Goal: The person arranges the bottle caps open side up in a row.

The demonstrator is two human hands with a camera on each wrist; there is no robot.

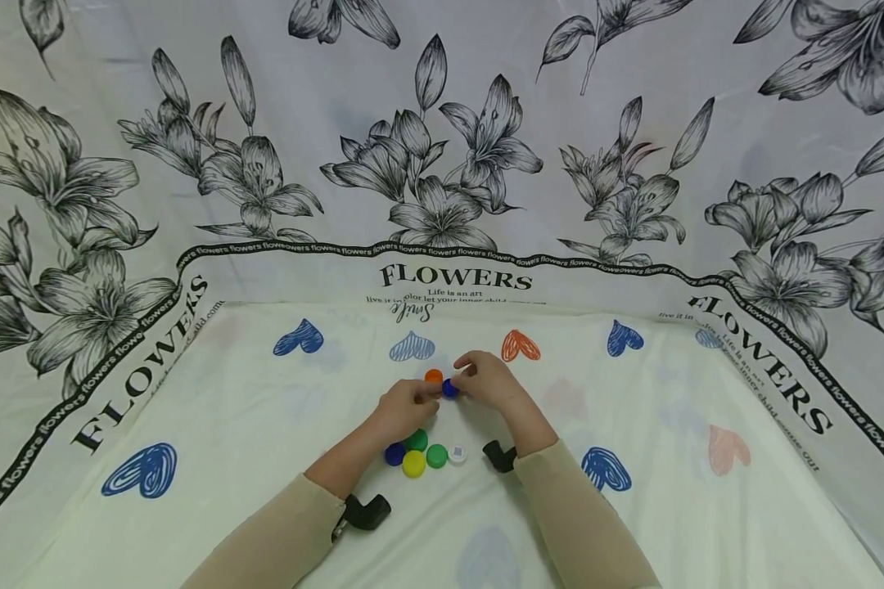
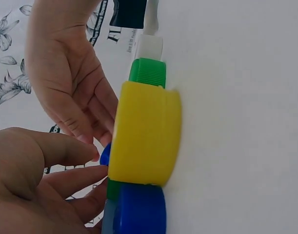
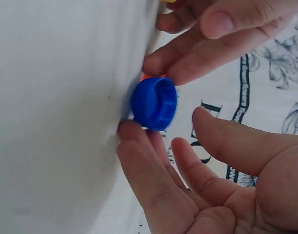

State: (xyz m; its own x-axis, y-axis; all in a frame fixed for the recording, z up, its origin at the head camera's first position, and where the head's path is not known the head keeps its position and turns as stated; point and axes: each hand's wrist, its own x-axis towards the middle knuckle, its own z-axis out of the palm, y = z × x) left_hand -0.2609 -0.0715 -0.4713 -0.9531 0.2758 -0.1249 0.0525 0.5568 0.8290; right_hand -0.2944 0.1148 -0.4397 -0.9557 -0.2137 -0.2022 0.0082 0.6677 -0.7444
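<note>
Two hands [image 1: 445,397] meeting at blue cap [image 3: 154,103]

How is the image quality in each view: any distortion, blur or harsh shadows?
Head view: wide-angle bowing of the backdrop edges, even soft light, no hard shadows. Left wrist view: the yellow cap fills the frame, slightly soft. Right wrist view: the blue cap is fairly sharp, white cloth nearly washed out.

head: we look down and forward over the whole table [image 1: 265,425] | wrists: at cloth level, very near; all share the blue cap [image 3: 155,103]
</note>
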